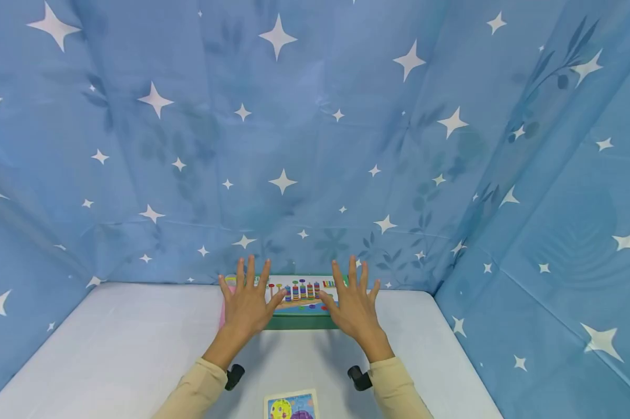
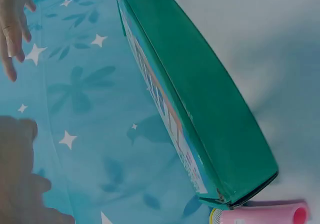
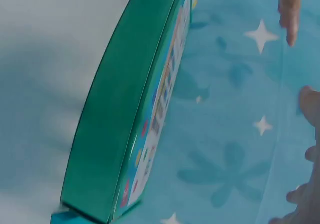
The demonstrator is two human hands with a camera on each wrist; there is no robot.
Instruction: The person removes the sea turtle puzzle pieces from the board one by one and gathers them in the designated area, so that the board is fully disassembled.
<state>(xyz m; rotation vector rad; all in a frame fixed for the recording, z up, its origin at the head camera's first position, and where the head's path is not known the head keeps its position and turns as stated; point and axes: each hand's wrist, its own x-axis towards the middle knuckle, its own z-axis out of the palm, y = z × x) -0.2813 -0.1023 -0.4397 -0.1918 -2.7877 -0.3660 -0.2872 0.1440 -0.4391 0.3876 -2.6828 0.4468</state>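
Both hands are held up with fingers spread and nothing in them. My left hand point(image 1: 246, 309) is over the left end of a flat green box point(image 1: 304, 322), and my right hand point(image 1: 356, 311) over its right end. Printed on the box's top are pegs stacked with coloured rings. In the left wrist view the left hand point(image 2: 17, 169) stands apart from the box point(image 2: 200, 89). A gap likewise separates the right hand point(image 3: 311, 169) from the box point(image 3: 120, 104) in the right wrist view.
A small picture board point(image 1: 293, 406) with yellow and purple shapes lies at the front of the white table point(image 1: 147, 326). Beside the box's left end is a pink cylindrical thing point(image 2: 265, 215). A blue star-patterned curtain point(image 1: 315, 145) hangs behind and at the sides.
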